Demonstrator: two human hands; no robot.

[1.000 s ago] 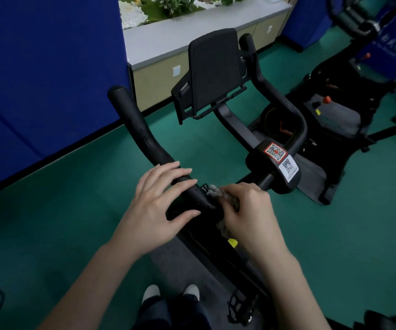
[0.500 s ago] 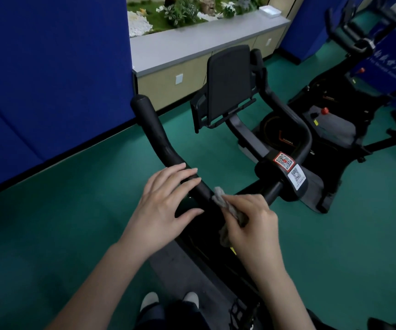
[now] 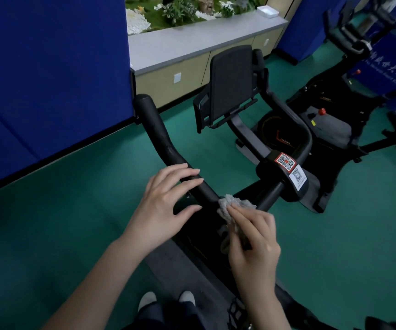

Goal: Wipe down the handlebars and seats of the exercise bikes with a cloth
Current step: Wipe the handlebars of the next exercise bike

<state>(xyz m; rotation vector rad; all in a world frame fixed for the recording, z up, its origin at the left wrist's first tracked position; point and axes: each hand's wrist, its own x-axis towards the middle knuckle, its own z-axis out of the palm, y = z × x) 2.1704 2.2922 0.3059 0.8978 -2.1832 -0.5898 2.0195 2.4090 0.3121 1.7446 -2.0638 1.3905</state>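
Green floor below, cloth (image 3: 234, 206) apparently pressed under right hand (image 3: 254, 241) on handlebar (image 3: 159, 136).

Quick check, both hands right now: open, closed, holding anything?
Left hand: open, fingers draped over the left handlebar, not wrapped tight.
Right hand: closed on the grey cloth, pressing it against the bar.

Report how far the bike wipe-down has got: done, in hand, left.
Done: nothing can be confirmed; no wiped surface looks different. In hand: the right hand presses a crumpled grey cloth onto the near bike's black padded handlebar, beside the left hand resting on the bar. Left: the far curved grip untouched, this bike's seat out of view, and the second black bike at upper right.
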